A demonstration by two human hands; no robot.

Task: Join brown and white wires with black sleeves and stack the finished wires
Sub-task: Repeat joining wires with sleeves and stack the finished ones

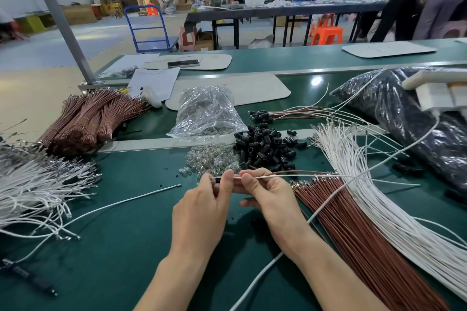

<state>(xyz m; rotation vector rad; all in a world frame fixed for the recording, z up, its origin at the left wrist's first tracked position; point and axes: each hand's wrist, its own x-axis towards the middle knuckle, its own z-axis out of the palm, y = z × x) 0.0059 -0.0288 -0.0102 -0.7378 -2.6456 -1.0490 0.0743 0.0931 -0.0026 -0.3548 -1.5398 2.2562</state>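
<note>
Nearest: two bare forearms, in over the near edge of the green table [121, 247], converging toward its middle.

Left hand [199, 204]: thumb and forefinger closed narrow on a black sleeve [217, 180], remaining fingers curled behind.

Right hand [267, 197]: thumb and forefinger pinched on a white wire [278, 177], right beside the sleeve. Wire end at or inside the sleeve mouth; depth not visible. Short grip near the tip, likely for stiffness while pushing in.

Brown wire [303, 172] alongside the white, trailing right from apparently the same pinch. Seated or not: cannot tell.

Pose: palms turned inward, knuckles up, wrists level, both hands apparently lifted just off the table.

Outward:
- Heap of loose sleeves [265, 149] just beyond the hands, clear bulbs [214, 159] touching its left side. Close by, presumably for quick picking.
- Brown supply [366, 240] and white supply [384, 199] fanned toward the right edge, terminals pointing at the hands.
- Finished wires [262, 115] stacked beyond the heap, sleeved ends together.
- Bundled brown wires [88, 118] toward the far-left corner.
</note>
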